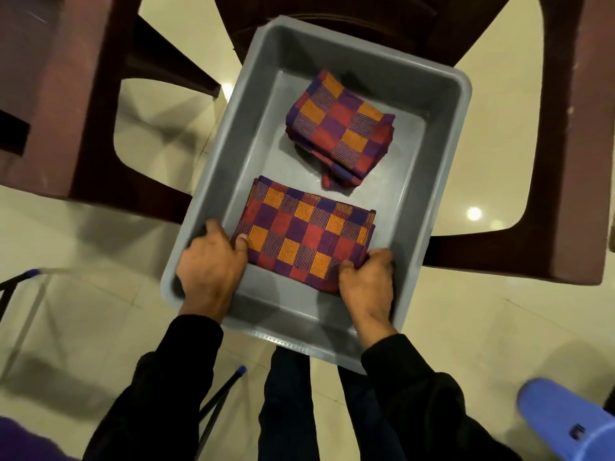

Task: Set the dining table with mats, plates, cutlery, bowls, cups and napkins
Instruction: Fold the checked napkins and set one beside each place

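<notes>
A grey plastic tub [442, 134] sits on a dark brown chair. Inside it lie two folded stacks of checked cloth in red, orange and purple. The nearer stack [299, 231] is held at both ends: my left hand [209, 264] grips its left edge with the thumb on top, and my right hand [366, 281] pinches its near right corner. The farther stack [339, 128] lies untouched toward the back of the tub.
The brown plastic chair [559, 161] has armrests on both sides of the tub. A blue plastic stool [565, 424] stands at lower right. Metal legs with blue caps [239, 371] show at lower left. The floor is glossy cream tile.
</notes>
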